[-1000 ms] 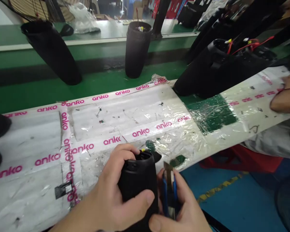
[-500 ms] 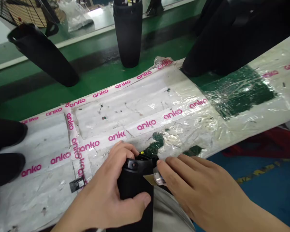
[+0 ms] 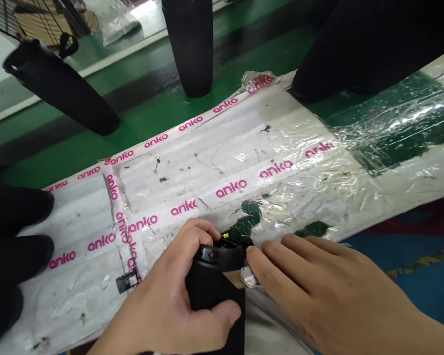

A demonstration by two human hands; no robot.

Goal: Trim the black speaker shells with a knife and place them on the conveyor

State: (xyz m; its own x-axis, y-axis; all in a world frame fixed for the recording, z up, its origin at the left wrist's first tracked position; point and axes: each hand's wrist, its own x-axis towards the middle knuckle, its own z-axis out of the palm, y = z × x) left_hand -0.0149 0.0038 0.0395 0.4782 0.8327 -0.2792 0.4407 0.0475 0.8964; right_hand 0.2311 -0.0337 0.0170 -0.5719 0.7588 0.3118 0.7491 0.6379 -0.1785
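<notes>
My left hand (image 3: 170, 305) grips a black plastic housing (image 3: 214, 283) held upright at the near edge of the table, thumb across its front, fingers curled over its top rim. A small yellow part shows inside the rim. My right hand (image 3: 318, 291) lies palm down beside the housing and holds a utility knife; only the blade tip (image 3: 240, 277) shows, lying against the housing's right side under my fingertips.
The table (image 3: 192, 167) is covered in white sheet taped with pink "anko" tape and crumpled clear film. Black cone-shaped housings stand on the green belt behind: one at left (image 3: 62, 91), one at centre (image 3: 190, 44), a large one at right (image 3: 370, 44). More black parts lie at the left edge (image 3: 11, 246).
My right hand turned over, from holding the blue knife upright to lying palm down with the blade against the housing. The view tilted down and nearer.
</notes>
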